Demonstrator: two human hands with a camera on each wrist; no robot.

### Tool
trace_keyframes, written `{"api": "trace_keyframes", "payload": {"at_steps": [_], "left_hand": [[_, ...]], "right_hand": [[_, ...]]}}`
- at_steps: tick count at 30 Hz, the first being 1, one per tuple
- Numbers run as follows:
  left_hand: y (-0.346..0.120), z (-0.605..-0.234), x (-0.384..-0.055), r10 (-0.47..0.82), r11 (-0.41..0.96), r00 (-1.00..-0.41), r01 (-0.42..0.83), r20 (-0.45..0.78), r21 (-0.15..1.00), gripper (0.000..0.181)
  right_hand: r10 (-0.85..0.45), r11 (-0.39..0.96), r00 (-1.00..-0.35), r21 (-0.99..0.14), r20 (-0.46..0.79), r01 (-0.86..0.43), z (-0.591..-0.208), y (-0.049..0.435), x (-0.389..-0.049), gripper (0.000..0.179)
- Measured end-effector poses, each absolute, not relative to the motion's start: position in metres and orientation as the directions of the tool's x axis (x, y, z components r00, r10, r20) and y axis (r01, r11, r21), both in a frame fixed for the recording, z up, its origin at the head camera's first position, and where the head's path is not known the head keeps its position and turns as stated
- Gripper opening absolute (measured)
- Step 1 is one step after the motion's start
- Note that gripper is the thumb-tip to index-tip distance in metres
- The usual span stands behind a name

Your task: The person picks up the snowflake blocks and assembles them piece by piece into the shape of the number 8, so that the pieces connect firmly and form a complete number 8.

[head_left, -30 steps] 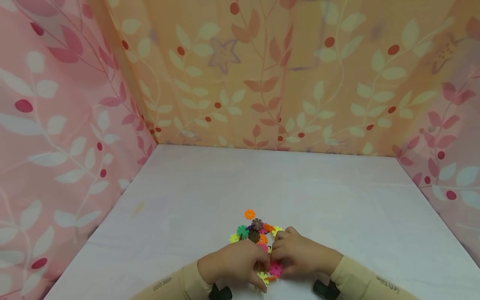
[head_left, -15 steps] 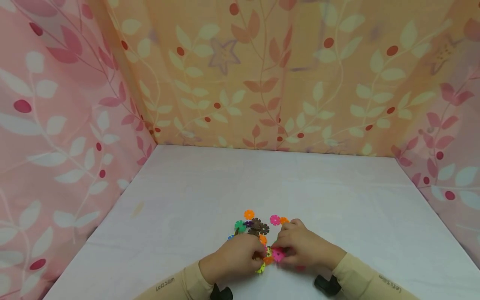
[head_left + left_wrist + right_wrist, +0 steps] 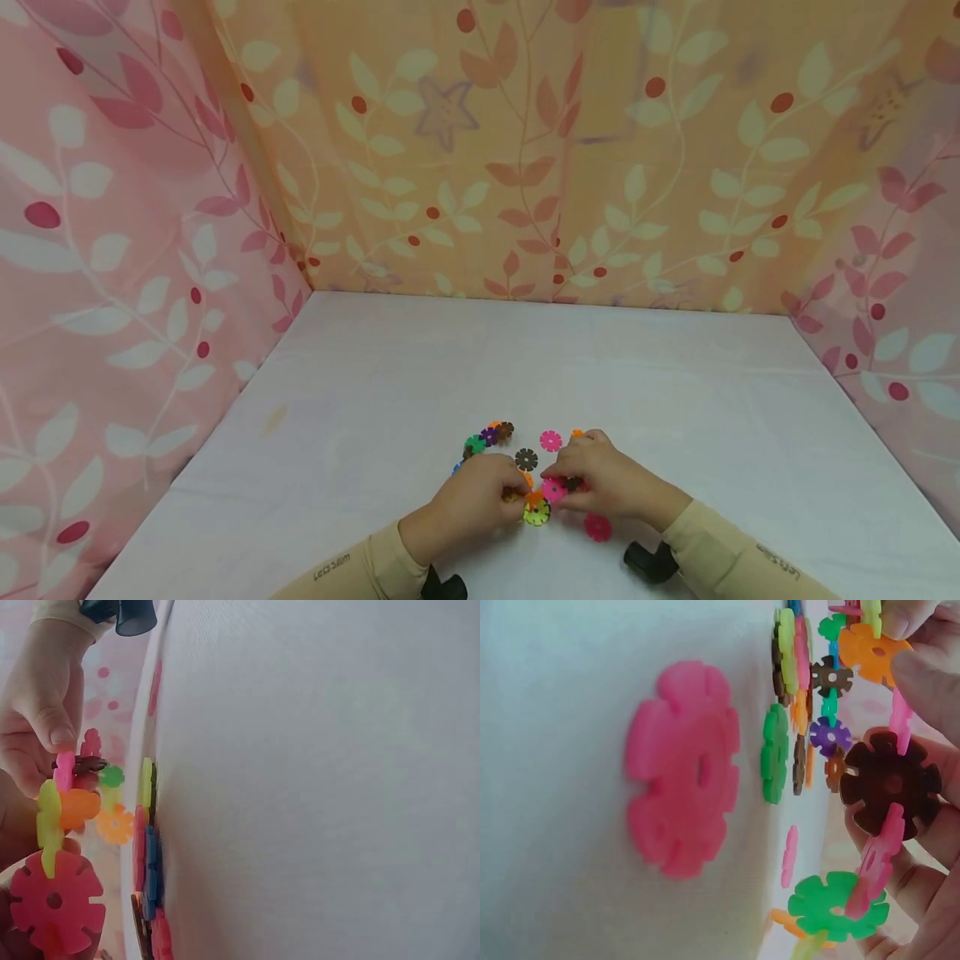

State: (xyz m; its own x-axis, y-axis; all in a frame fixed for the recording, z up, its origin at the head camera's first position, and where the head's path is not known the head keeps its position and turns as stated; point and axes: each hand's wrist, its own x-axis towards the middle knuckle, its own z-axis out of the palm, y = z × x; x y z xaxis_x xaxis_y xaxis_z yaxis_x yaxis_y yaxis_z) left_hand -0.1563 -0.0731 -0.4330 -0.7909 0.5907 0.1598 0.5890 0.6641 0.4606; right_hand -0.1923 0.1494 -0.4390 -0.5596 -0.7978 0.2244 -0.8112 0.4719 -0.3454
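Note:
Both hands hold a linked chain of colourful notched plastic snowflake discs above the white table. My left hand (image 3: pixel 476 497) pinches it beside an orange disc (image 3: pixel 79 808) and a yellow disc (image 3: pixel 536 512); a red-pink disc (image 3: pixel 56 900) hangs by the left fingers. My right hand (image 3: pixel 618 479) pinches the chain at a pink disc (image 3: pixel 553 489). Further along, a dark brown disc (image 3: pixel 891 784) and a green disc (image 3: pixel 836 904) lie against the right fingers. Beyond the left hand the chain runs on through a purple disc (image 3: pixel 489 436). The fingers partly hide the joints.
Loose discs lie on the white table (image 3: pixel 360 375): a pink-red one (image 3: pixel 597 527) below the right hand, a dark brown one (image 3: pixel 527 459) between the hands, and a pink one (image 3: pixel 551 441) farther back. Patterned curtains (image 3: pixel 450 167) surround the table's back and sides.
Both hands have risen slightly with the chain. The left-hand stretch has shifted up and left, uncovering a loose dark brown disc. A pink-red disc now shows on the table below the right hand.

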Motion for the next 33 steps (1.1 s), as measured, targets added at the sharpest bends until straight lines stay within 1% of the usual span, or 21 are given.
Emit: {"api": "trace_keyframes", "payload": {"at_steps": [2, 7, 10, 13, 15, 18, 21, 23, 28, 30, 33], "left_hand": [[-0.073, -0.434, -0.157, 0.585, 0.660, -0.788, 0.601, 0.195, 0.450, 0.007], [-0.074, -0.437, -0.159, 0.538, 0.643, -0.812, 0.569, 0.226, 0.513, 0.006], [-0.075, -0.436, -0.161, 0.511, 0.628, -0.832, 0.533, 0.216, 0.567, 0.005], [-0.076, -0.435, -0.163, 0.500, 0.611, -0.844, 0.502, 0.194, 0.612, 0.005], [-0.077, -0.435, -0.164, 0.497, 0.606, -0.850, 0.486, 0.176, 0.630, 0.005], [-0.078, -0.433, -0.166, 0.491, 0.602, -0.859, 0.457, 0.148, 0.654, 0.005], [-0.078, -0.432, -0.167, 0.484, 0.585, -0.864, 0.437, 0.139, 0.683, 0.005], [-0.078, -0.431, -0.167, 0.490, 0.571, -0.857, 0.452, 0.157, 0.685, 0.005], [-0.076, -0.428, -0.164, 0.522, 0.577, -0.819, 0.544, 0.237, 0.609, 0.009], [-0.075, -0.429, -0.163, 0.524, 0.589, -0.817, 0.551, 0.239, 0.592, 0.010], [-0.073, -0.431, -0.162, 0.534, 0.616, -0.824, 0.531, 0.187, 0.581, 0.012]], "right_hand": [[-0.797, 0.475, -0.568, -0.366, 0.207, -0.800, -0.438, 0.150, -0.193, 0.028], [-0.798, 0.472, -0.580, -0.426, 0.165, -0.772, -0.434, 0.150, -0.195, 0.023], [-0.807, 0.430, -0.558, -0.455, 0.194, -0.780, -0.433, 0.150, -0.197, 0.018], [-0.822, 0.359, -0.518, -0.489, 0.237, -0.795, -0.433, 0.148, -0.198, 0.017], [-0.828, 0.333, -0.507, -0.517, 0.239, -0.788, -0.432, 0.148, -0.199, 0.018], [-0.823, 0.338, -0.527, -0.565, 0.210, -0.753, -0.430, 0.147, -0.199, 0.020], [-0.816, 0.359, -0.547, -0.576, 0.189, -0.735, -0.428, 0.145, -0.198, 0.020], [-0.818, 0.356, -0.544, -0.577, 0.188, -0.735, -0.428, 0.144, -0.197, 0.019], [-0.842, 0.339, -0.508, -0.553, 0.183, -0.761, -0.427, 0.138, -0.195, 0.013], [-0.845, 0.350, -0.508, -0.547, 0.166, -0.760, -0.427, 0.137, -0.194, 0.011], [-0.840, 0.387, -0.529, -0.552, 0.119, -0.739, -0.429, 0.138, -0.193, 0.013]]}}
